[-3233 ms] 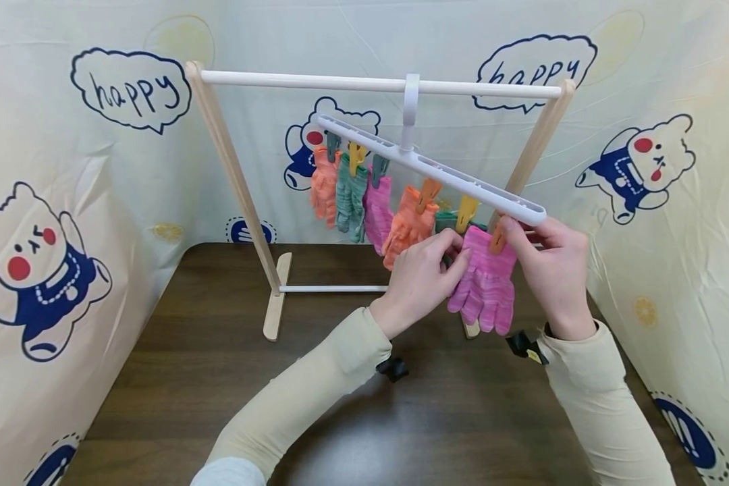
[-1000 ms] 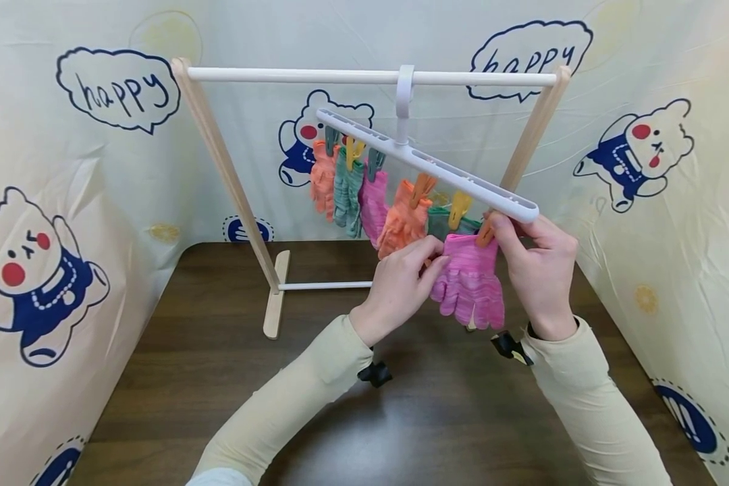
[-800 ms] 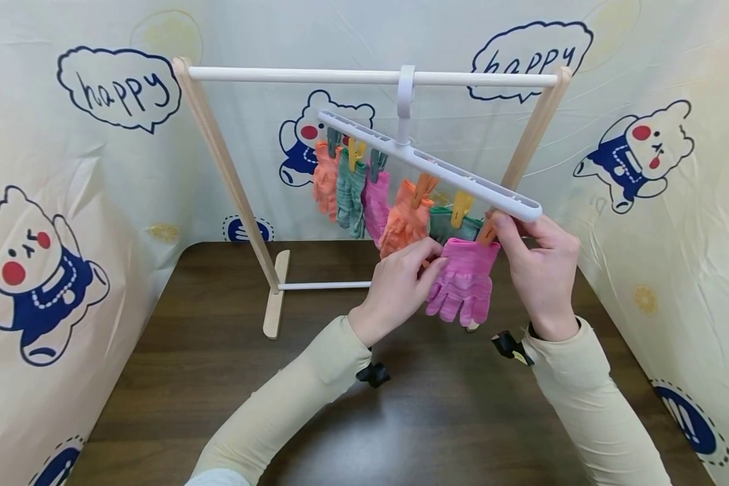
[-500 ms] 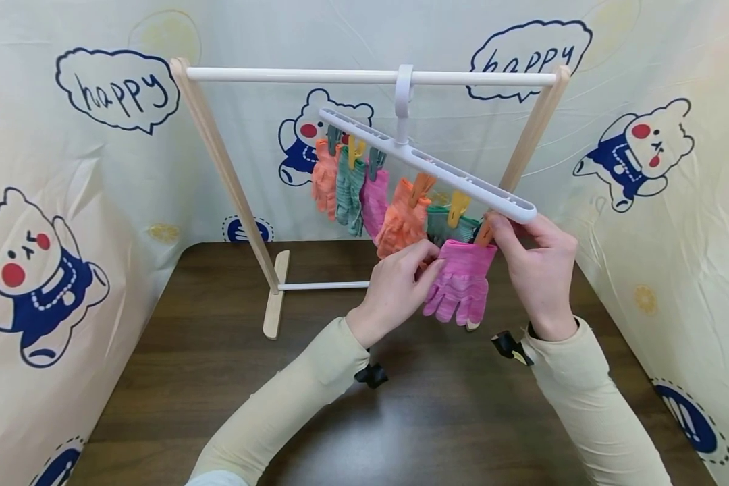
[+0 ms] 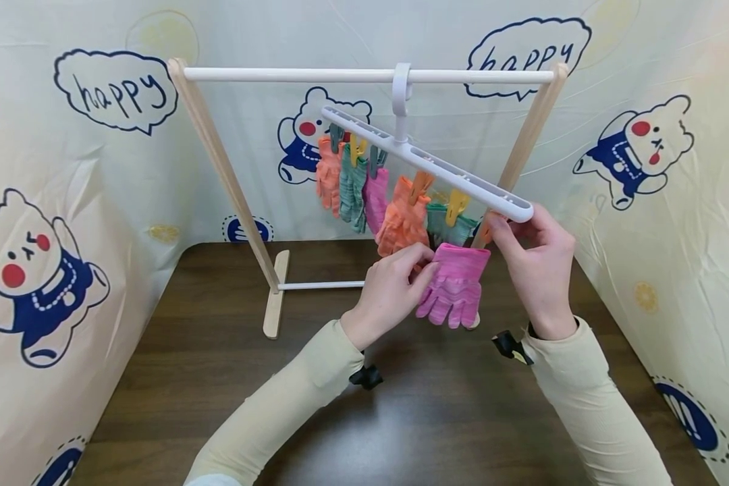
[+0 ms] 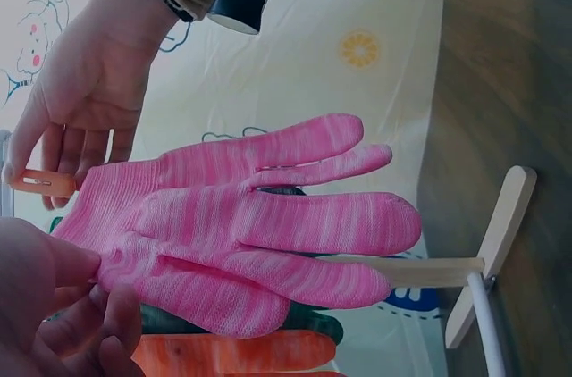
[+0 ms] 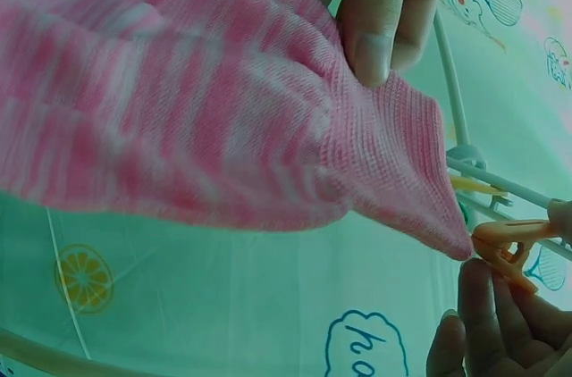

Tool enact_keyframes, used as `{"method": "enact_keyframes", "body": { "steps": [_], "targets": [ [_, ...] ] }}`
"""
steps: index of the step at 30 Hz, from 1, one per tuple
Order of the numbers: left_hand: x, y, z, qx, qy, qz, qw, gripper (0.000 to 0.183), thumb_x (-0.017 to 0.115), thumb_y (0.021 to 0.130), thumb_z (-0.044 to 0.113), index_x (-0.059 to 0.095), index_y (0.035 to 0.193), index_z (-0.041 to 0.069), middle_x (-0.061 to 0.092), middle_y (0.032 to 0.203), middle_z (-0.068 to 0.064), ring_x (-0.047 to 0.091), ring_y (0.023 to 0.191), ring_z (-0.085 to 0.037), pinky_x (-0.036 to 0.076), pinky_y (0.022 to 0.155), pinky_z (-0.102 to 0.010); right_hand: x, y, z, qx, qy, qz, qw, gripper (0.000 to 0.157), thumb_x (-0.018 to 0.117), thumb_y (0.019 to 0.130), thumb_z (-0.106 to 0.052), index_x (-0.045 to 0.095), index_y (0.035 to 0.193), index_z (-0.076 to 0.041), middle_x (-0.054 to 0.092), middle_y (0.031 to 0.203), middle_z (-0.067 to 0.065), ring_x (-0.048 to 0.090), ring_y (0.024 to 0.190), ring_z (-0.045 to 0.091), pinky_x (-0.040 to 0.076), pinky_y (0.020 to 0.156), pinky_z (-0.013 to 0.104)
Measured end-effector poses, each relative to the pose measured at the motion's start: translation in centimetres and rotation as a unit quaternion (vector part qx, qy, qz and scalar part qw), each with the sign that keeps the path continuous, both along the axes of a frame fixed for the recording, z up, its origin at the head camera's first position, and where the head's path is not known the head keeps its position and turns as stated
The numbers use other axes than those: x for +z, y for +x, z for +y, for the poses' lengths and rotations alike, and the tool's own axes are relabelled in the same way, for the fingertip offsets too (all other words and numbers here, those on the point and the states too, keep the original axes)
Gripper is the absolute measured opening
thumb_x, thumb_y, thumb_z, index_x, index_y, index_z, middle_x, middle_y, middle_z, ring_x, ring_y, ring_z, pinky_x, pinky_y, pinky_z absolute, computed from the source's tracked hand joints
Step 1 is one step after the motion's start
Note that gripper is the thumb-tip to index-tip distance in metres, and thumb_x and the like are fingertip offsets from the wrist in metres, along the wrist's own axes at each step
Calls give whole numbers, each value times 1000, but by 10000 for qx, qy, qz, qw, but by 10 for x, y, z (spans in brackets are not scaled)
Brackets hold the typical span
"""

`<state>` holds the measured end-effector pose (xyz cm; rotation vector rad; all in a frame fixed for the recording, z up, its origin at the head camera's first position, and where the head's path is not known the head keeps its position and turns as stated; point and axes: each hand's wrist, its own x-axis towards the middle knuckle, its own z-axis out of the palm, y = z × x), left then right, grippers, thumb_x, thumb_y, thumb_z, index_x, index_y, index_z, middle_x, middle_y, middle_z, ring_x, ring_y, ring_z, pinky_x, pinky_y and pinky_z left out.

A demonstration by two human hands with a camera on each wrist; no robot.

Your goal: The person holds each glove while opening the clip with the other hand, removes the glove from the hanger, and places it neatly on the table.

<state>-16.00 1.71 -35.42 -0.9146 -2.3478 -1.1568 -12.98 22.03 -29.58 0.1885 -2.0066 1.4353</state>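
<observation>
My left hand (image 5: 385,290) pinches a pink striped knit glove (image 5: 452,287) by the side of its cuff, and the glove's fingers hang down. At the hanger's near right end, my right hand (image 5: 537,270) pinches an orange clothespin (image 7: 511,234) between thumb and fingers. In the right wrist view the clothespin's tip is right at the corner of the cuff; in the left wrist view the clothespin (image 6: 45,183) sits just beside the cuff's edge. The white hanger (image 5: 462,179) slants toward me above both hands.
The hanger hooks over the white rod (image 5: 291,75) of a wooden stand (image 5: 225,169) on a brown table (image 5: 219,391). Other gloves hang from clothespins: an orange glove (image 5: 328,177), a green glove (image 5: 353,192), a pink glove (image 5: 375,199), another orange glove (image 5: 403,216) and another green glove (image 5: 448,226).
The pink glove, earlier overlapped by the orange clothespin at its cuff, has moved left and down with my left hand, away from it. My right hand stays at the hanger's end.
</observation>
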Motion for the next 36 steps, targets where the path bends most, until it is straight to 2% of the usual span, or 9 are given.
{"method": "enact_keyframes", "body": {
  "steps": [7,14,19,25,30,36],
  "targets": [
    [-1,2,-3,-61,23,-12,10000,9,70,101,18,70,106,10,71,92,0,64,76,-11,51,67,-26,-4,0,0,-158,147,-89,9997,32,76,97,-21,73,127,-12,71,104,-6,61,79,15,51,73,23],
    [-1,4,-6,-37,-17,44,10000,10,71,100,18,70,107,10,72,94,-1,56,69,-11,47,62,-25,-8,-2,1,-115,151,-46,9998,32,76,97,-20,73,128,-12,69,98,-4,59,77,15,49,71,23],
    [-1,6,-8,-23,-77,36,10000,10,71,100,17,69,106,10,73,95,-1,60,72,-11,49,63,-26,-10,-3,1,-95,149,-89,9998,32,75,97,-20,72,128,-13,69,95,-3,60,77,14,50,72,23],
    [-1,7,-9,-35,-127,-36,9999,9,71,100,17,69,105,10,72,94,-1,59,71,-12,50,63,-25,-13,-2,2,-86,133,-131,9998,29,75,97,-20,72,124,-10,67,93,-2,58,76,14,48,70,22],
    [-2,8,-11,-48,-132,-87,9999,9,71,100,17,70,106,11,73,96,-1,58,70,-11,48,63,-24,-16,-2,3,-110,107,-186,9997,28,75,97,-18,72,121,-5,68,94,-6,60,78,14,47,70,23],
    [-3,9,-15,-25,-163,-59,9998,10,71,100,17,70,107,10,73,95,-1,59,70,-12,48,62,-24,-19,0,5,-98,125,-282,9995,33,75,96,-15,70,128,-6,67,98,-7,62,86,15,49,76,26]
  ]
}}
